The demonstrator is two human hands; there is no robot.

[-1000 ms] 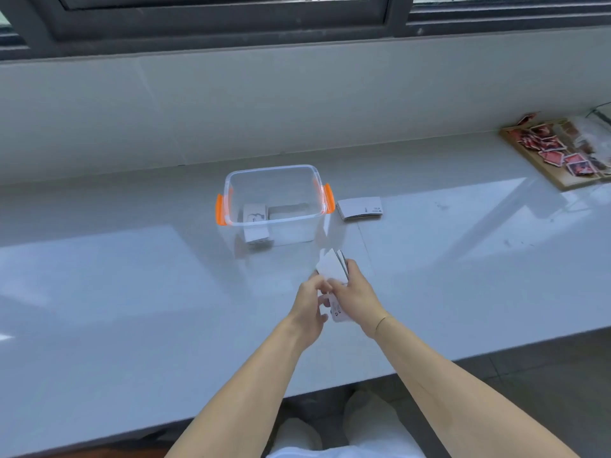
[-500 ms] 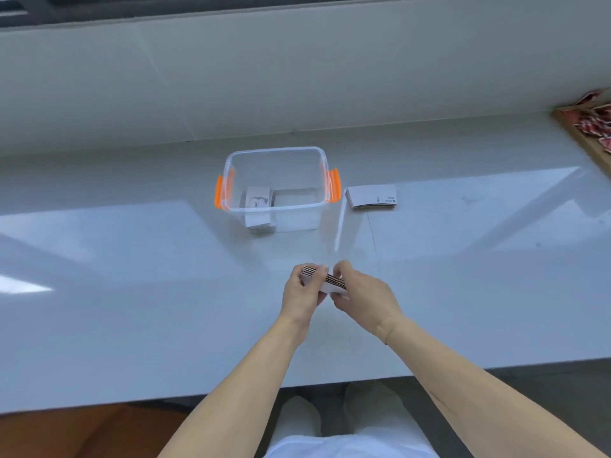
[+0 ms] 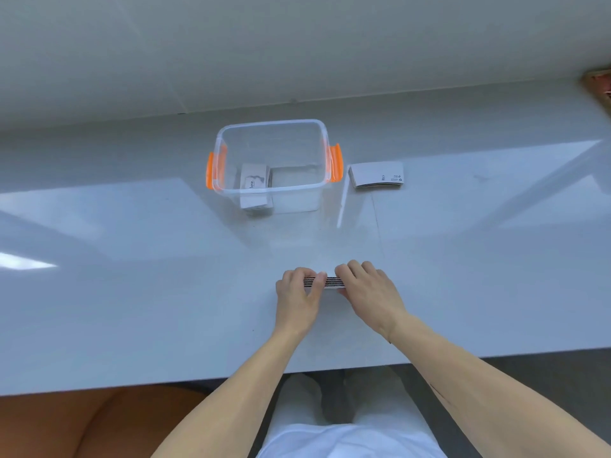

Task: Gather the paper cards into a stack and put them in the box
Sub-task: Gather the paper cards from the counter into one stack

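A stack of paper cards (image 3: 329, 282) stands on edge on the white counter, its striped edges facing up. My left hand (image 3: 297, 295) grips its left end and my right hand (image 3: 370, 292) its right end, so most of the stack is hidden. Farther back stands a clear plastic box (image 3: 322, 140) with orange latches, open on top. Inside it, at the left, lies a stack of white cards (image 3: 253, 185). Another stack of white cards (image 3: 377, 175) lies flat on the counter just right of the box.
The white counter (image 3: 132, 276) ends at a front edge close to my body, and a pale wall rises behind the box. A brown tray corner (image 3: 600, 85) shows at the far right edge.
Both hands turned the held cards from upright and loose to a squared stack, then lowered it onto the counter. The camera tilted down, so the window and the red cards left the view.
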